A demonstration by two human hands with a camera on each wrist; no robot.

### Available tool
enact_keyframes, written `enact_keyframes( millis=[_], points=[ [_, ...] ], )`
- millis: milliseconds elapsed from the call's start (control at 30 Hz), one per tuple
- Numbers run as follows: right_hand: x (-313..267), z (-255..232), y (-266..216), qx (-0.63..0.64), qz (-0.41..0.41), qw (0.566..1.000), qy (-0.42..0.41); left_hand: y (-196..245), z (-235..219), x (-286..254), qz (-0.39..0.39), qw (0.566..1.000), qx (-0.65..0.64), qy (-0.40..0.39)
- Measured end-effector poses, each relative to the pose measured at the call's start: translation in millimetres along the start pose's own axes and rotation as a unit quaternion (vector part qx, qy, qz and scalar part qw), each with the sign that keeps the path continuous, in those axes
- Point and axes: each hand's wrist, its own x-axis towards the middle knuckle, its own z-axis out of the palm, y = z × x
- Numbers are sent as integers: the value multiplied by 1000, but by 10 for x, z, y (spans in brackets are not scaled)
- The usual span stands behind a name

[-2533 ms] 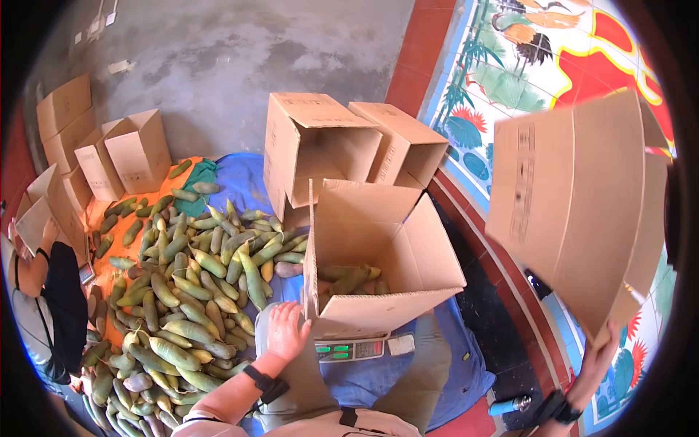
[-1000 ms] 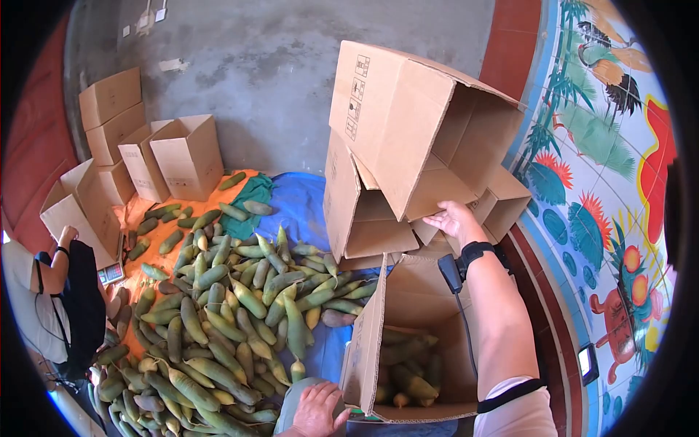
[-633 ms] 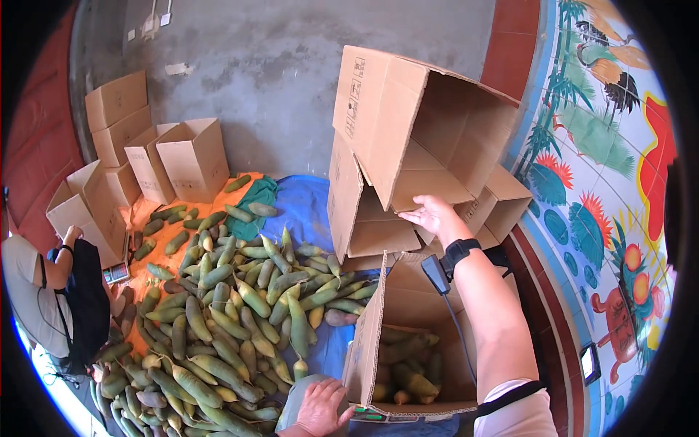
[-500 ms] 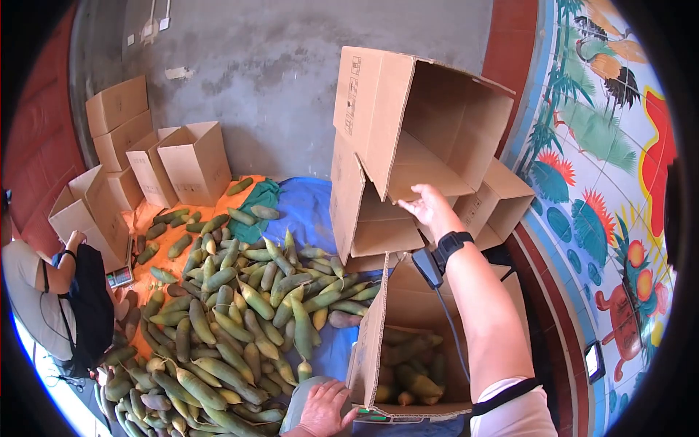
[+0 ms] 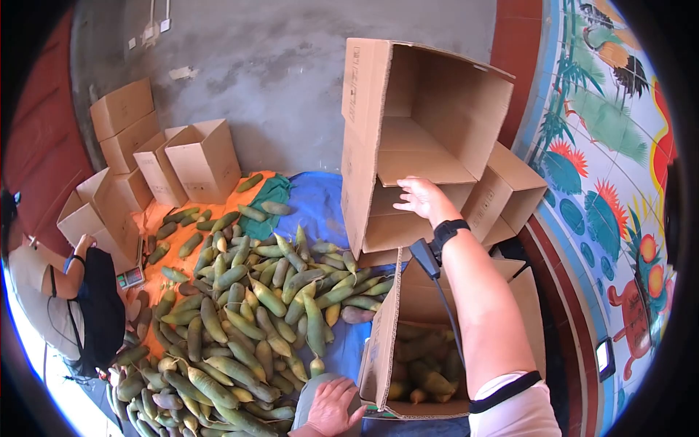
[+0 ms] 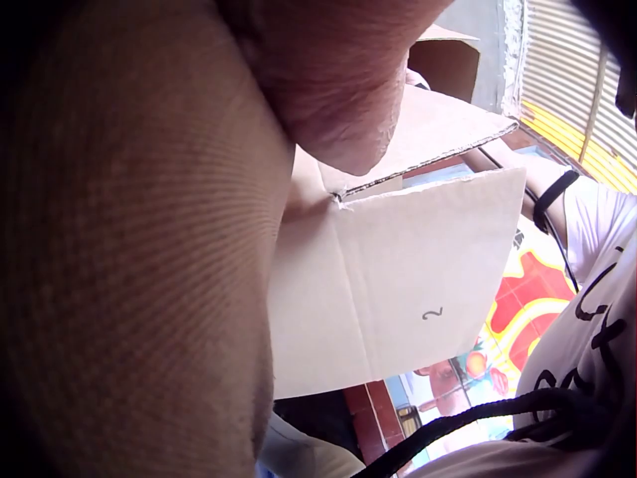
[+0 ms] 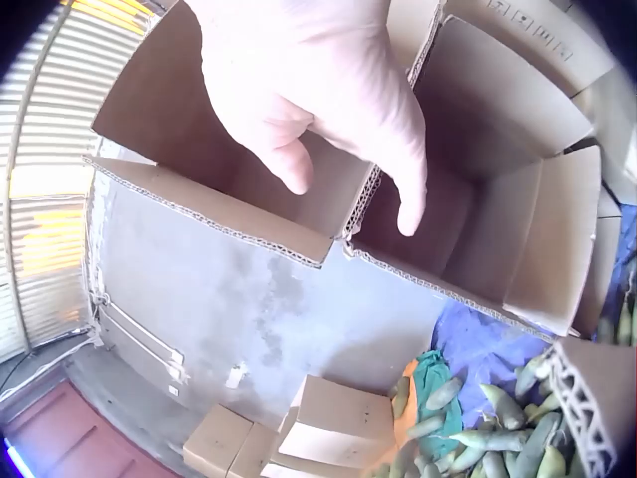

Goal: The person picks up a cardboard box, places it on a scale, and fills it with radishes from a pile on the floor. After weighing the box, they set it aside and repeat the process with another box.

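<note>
My right hand (image 5: 424,198) reaches out with its fingers spread at the lower front edge of an empty upper carton (image 5: 364,87), which lies on its side, mouth toward me. Beneath it is another sideways carton (image 5: 399,234). In the right wrist view the thumb and fingers (image 7: 410,204) are apart, by the rim where the two cartons meet. Low in the head view, my left hand (image 5: 331,406) rests flat on my knee. Right of it stands an upright open carton (image 5: 380,346) with several green radishes (image 5: 429,375) inside, partly hidden by my right arm.
A big heap of green radishes (image 5: 255,328) covers the blue and orange sheets (image 5: 326,193). Another sideways carton (image 5: 495,193) sits right of the stack. At far left a person (image 5: 65,291) works by cartons (image 5: 124,138). A phone (image 5: 604,358) lies near the painted tile wall.
The upper carton, earlier held in my right hand at the right, now sits on the stack. Over the last second it has turned and lined up with the lower one; my left hand moved to the knee.
</note>
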Motion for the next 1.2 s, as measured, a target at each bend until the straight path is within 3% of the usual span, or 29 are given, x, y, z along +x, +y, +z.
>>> enact_keyframes(
  millis=[167, 233, 400, 567, 700, 833, 967, 1067, 1167, 1200],
  points=[
    [-241, -25, -50, -51, 29, 998, 15, -54, -79, 49, 11, 1000, 11, -7],
    [-335, -93, -132, -52, 12, 996, -66, -125, 58, 17, 17, 999, 36, -13],
    [-883, -18, -406, -99, -1, 990, -103, -98, 37, 25, 15, 999, 41, -3],
    [-1768, -54, -599, -144, -49, 982, -113, -71, 5, 23, 21, 999, 40, -5],
    [-2895, -179, -694, -188, -79, 977, -65, -63, 79, -15, 5, 999, 44, 2],
    [-4101, -622, -489, -218, -99, 969, 65, -29, 110, -32, 43, 996, 81, 16],
    [-5408, -1245, 179, -195, -79, 943, 256, 4, 181, -75, 69, 989, 131, 2],
    [-6450, -1564, 934, -166, -13, 873, 459, 55, 211, -85, 94, 983, 155, 2],
    [-7630, -1834, 2126, -141, 55, 761, 630, 34, 255, -105, 150, 974, 168, 11],
    [-8047, -1915, 2597, -188, 139, 701, 673, -13, 279, -107, 161, 973, 167, 8]
  ],
)
